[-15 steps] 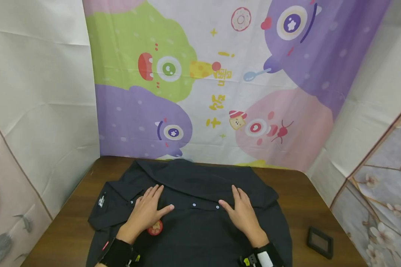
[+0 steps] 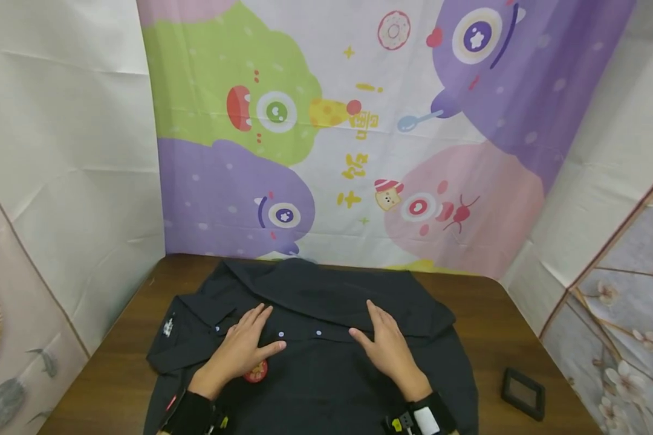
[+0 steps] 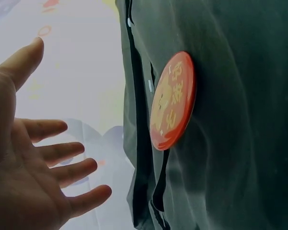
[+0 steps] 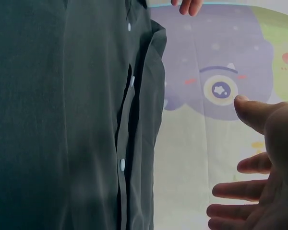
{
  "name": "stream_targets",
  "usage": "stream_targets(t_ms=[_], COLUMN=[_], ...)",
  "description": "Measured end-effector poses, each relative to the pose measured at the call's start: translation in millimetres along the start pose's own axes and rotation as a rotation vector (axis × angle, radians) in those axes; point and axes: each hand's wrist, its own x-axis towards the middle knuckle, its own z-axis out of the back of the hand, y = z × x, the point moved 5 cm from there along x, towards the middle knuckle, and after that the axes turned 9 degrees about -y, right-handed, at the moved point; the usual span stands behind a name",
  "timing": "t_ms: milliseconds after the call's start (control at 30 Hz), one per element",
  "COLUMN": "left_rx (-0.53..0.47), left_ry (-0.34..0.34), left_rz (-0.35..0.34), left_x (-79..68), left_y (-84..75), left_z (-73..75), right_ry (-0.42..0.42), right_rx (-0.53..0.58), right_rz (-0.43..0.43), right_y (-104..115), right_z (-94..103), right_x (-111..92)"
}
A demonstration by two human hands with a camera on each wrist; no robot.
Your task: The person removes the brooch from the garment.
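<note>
A dark button-up shirt [image 2: 326, 380] lies spread over the table, with white buttons along its placket and a sleeve folded in at the left. My left hand [image 2: 243, 344] hovers above the shirt's left side, fingers extended and thumb apart. Under its wrist side sits a round red badge [image 3: 174, 100] with yellow lettering, partly hidden by the hand in the head view. Over the right half of the shirt my right hand [image 2: 387, 347] is held with straight, spread fingers. Both wrist views show a gap between the palms and the cloth, and neither hand holds anything.
A small black frame-like object [image 2: 523, 394] lies on the brown wooden table [image 2: 500, 326] to the right of the shirt. Behind the table hangs a cartoon-printed curtain [image 2: 348, 241], and pale cloth walls [image 2: 76, 181] close off both sides.
My right hand has shifted slightly left, toward the middle of the shirt. The left hand has moved a little to the right. The shirt lies as before.
</note>
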Motion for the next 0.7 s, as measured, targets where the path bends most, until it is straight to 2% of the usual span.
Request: stream_targets(t_ms=[267,433,700], left_rx=[0.008,0.008,0.003], left_ry=[-0.026,-0.040,-0.047], left_rz=[0.008,0.012,0.003], left_x=[-1.7,-2.8,-2.4], left_y=[3.0,3.0,1.1], left_z=[2.1,3.4,3.8], right_ry=[0.022,0.005,-0.011], right_rx=[0.023,0.038,0.045], right_rz=[0.002,0.022,0.004], right_y=[7,10,12], right_z=[-5.2,-7.5,-7.5], right_x=[1,0,-1])
